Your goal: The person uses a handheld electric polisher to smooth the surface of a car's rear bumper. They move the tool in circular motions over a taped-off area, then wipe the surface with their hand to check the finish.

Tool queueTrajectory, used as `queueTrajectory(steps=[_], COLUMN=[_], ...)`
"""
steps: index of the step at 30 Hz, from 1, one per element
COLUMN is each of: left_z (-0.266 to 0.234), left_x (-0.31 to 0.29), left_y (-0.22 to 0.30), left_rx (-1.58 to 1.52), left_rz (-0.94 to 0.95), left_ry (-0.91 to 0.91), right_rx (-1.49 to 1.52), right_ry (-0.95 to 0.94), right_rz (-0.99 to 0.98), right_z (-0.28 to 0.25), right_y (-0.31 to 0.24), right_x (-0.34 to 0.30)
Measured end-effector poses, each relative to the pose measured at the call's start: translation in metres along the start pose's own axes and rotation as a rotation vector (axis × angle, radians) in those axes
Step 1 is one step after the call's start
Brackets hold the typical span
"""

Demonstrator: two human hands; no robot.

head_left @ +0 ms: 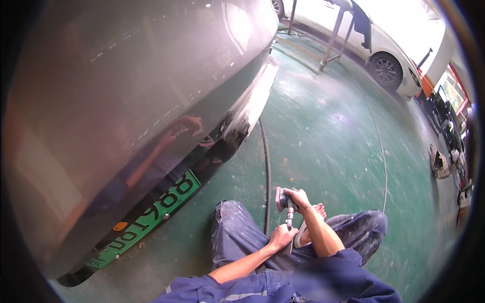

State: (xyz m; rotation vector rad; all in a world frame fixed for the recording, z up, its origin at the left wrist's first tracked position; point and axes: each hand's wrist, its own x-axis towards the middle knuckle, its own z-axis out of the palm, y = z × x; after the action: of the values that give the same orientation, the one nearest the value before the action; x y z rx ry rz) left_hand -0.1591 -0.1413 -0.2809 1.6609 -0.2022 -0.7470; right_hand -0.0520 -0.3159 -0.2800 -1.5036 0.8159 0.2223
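Low in front of me, my right hand [300, 200] grips the body of a small air sander [283, 198], whose flat pad faces left. A metal hose coupling [290, 216] hangs from the tool toward me. My left hand [282, 237] is closed round the lower end of that coupling, where the hose joins; part of it is hidden by the fingers. Both hands are above my bent legs, in dark blue work trousers [237, 227]. To the left stands a grey car [126, 91] with a green licence plate [151, 222]. Its bumper corner [250, 108] has dull white and dark patches.
A dark hose [267, 171] runs along the green floor [323, 136] near my legs. A thinner cable [380, 139] lies farther right. At the back are a metal stand [333, 43] and a white car [364, 50]. Assorted parts [444, 113] line the right side beside a box [439, 162].
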Motion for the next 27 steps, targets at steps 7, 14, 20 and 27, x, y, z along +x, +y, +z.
queueTrajectory(steps=[7,14,20,27], left_z=[-0.014,-0.04,-0.036,-0.018], left_x=[-0.013,-0.02,-0.047,-0.05], left_y=[0.01,-0.001,0.011,0.017], left_rx=[0.056,0.03,0.122,0.22], left_rz=[-0.061,0.105,0.24,0.073], left_ry=[-0.19,-0.027,-0.082,-0.151], right_rx=[-0.266,-0.609,-0.751,-0.448], right_ry=[0.286,0.39,0.384,0.5], right_rz=[-0.158,-0.291,-0.435,-0.691], right_z=[-0.013,0.019,-0.03,-0.09], right_y=[0.03,-0.076,-0.165,-0.17], right_x=[0.025,-0.042,-0.095,-0.148])
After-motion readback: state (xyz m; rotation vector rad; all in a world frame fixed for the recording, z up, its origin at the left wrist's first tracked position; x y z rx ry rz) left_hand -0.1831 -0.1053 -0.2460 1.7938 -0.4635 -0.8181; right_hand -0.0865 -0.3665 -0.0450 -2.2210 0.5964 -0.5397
